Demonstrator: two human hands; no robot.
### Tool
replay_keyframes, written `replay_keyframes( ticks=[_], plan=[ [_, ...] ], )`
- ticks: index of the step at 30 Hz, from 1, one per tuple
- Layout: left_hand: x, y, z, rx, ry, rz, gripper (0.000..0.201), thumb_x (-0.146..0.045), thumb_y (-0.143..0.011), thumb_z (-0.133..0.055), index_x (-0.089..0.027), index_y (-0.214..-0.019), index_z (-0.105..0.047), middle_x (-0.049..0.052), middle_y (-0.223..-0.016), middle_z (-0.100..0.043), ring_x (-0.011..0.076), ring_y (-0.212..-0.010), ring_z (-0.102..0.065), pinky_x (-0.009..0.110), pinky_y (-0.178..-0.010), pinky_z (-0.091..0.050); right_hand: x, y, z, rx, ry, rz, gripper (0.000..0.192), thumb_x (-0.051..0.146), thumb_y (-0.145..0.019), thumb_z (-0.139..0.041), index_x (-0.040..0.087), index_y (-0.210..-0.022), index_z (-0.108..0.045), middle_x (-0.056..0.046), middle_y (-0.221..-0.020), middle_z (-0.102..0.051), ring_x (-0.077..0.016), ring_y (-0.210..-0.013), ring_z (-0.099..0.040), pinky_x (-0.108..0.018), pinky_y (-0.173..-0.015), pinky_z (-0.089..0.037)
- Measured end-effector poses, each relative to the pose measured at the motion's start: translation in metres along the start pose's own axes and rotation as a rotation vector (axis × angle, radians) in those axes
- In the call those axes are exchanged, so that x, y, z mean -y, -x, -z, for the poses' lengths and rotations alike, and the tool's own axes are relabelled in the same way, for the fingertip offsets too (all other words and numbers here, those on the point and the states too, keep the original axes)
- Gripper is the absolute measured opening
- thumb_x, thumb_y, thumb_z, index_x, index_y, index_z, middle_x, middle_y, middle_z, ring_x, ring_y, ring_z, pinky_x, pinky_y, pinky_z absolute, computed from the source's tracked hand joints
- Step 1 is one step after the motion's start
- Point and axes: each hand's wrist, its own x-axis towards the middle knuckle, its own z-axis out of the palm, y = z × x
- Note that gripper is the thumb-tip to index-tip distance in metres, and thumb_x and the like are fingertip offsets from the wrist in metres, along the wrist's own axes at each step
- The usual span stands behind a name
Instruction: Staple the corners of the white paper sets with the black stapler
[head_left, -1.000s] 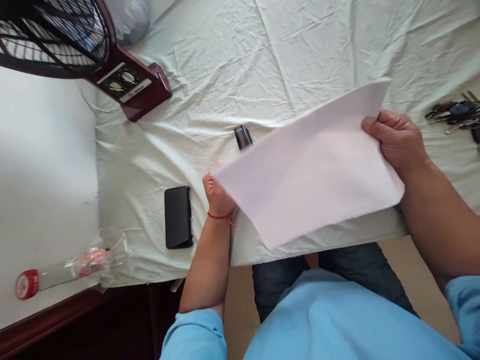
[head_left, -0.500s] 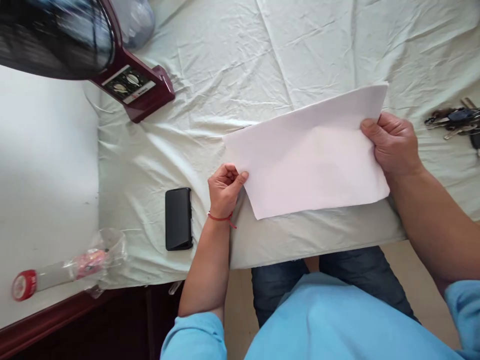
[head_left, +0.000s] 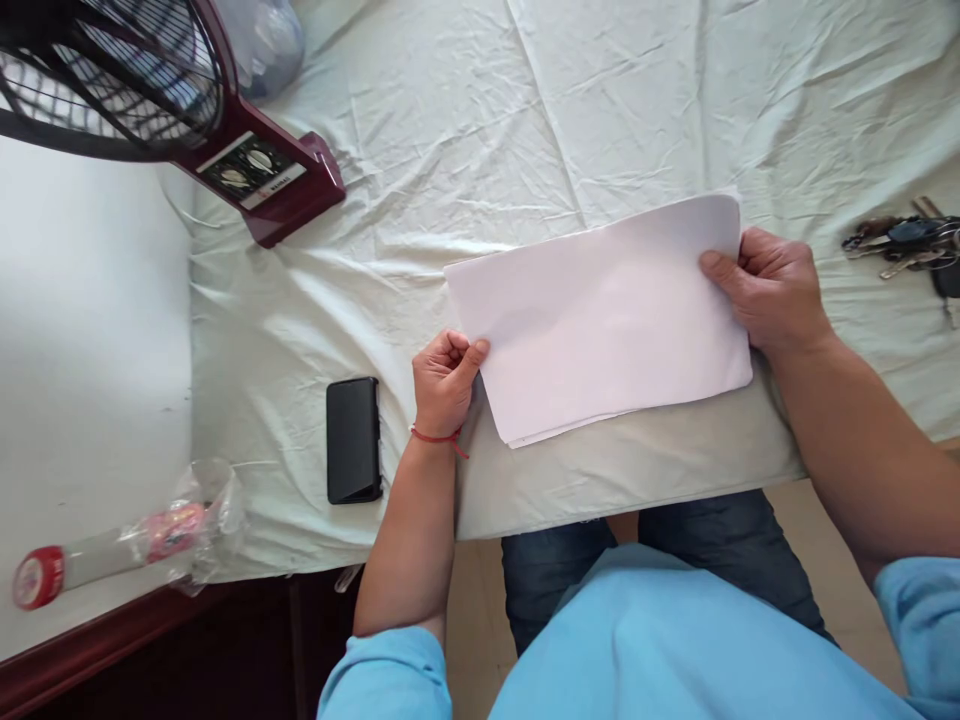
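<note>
A white sheet of paper (head_left: pixel 600 320), folded over on itself, lies on the pale cloth-covered table (head_left: pixel 525 130) near its front edge. My left hand (head_left: pixel 444 382) pinches the paper's left edge between thumb and fingers; a red thread circles its wrist. My right hand (head_left: pixel 765 290) grips the paper's right edge with the thumb on top. The two layers of paper sit slightly offset at the lower left corner.
A black phone (head_left: pixel 353 440) lies left of my left hand. A dark red fan base (head_left: pixel 262 175) with a black grille stands at the back left. Keys (head_left: pixel 904 240) lie at the right edge. A red-capped tube in plastic wrap (head_left: pixel 112 550) rests on the white surface at left.
The paper was held up and tilted; it has been brought down flat onto the table and folded over. The small black object behind it is now covered. Both hands moved slightly inward.
</note>
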Motion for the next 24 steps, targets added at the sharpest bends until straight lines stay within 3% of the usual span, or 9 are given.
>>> replay_keyframes(
  ticks=[6, 12, 16, 21, 24],
  plan=[
    [-0.001, 0.000, 0.001, 0.020, -0.014, -0.026, 0.066, -0.070, -0.080, -0.092, -0.020, -0.064, -0.052, -0.006, -0.056, -0.036, 0.0064, -0.053, -0.027, 0.028, -0.050, -0.022, -0.002, 0.002, 0.002, 0.042, 0.062, 0.059, 0.042, 0.054, -0.082, -0.073, 0.017, -0.098, -0.067, -0.002, -0.087, -0.058, -0.0048, -0.065, -0.046, -0.018, -0.058, -0.040],
    [-0.011, 0.003, -0.003, 0.140, -0.106, -0.069, 0.069, -0.080, -0.090, -0.075, -0.021, -0.062, -0.052, -0.004, -0.053, -0.040, 0.0092, -0.052, -0.033, 0.029, -0.049, -0.021, 0.002, 0.000, 0.001, -0.015, -0.080, 0.128, 0.041, 0.051, -0.079, -0.077, 0.021, -0.105, -0.068, -0.002, -0.104, -0.065, -0.0098, -0.081, -0.060, -0.023, -0.076, -0.051],
    [-0.013, 0.005, -0.003, 0.185, -0.274, -0.124, 0.079, -0.082, -0.093, -0.069, -0.019, -0.055, -0.040, -0.003, -0.054, -0.030, 0.0090, -0.057, -0.024, 0.032, -0.054, -0.016, 0.007, -0.002, 0.000, -0.035, -0.157, 0.148, 0.042, 0.048, -0.077, -0.079, 0.021, -0.107, -0.068, -0.003, -0.111, -0.066, -0.0136, -0.092, -0.066, -0.030, -0.089, -0.054],
    [-0.012, 0.005, -0.001, 0.164, -0.264, -0.110, 0.077, -0.079, -0.091, -0.074, -0.019, -0.055, -0.042, -0.003, -0.058, -0.031, 0.0099, -0.060, -0.025, 0.031, -0.054, -0.018, 0.005, 0.000, 0.011, 0.144, -0.163, -0.042, 0.059, 0.054, -0.072, -0.082, 0.023, -0.118, -0.066, -0.005, -0.115, -0.066, -0.0179, -0.093, -0.068, -0.032, -0.081, -0.058],
    [-0.012, 0.004, -0.002, 0.130, -0.230, -0.096, 0.075, -0.076, -0.089, -0.079, -0.019, -0.056, -0.044, -0.003, -0.059, -0.033, 0.0097, -0.061, -0.028, 0.030, -0.055, -0.021, 0.003, 0.003, 0.018, 0.232, -0.068, -0.167, 0.057, 0.053, -0.066, -0.086, 0.017, -0.108, -0.069, -0.009, -0.111, -0.067, -0.0200, -0.088, -0.069, -0.033, -0.078, -0.060]
  ],
)
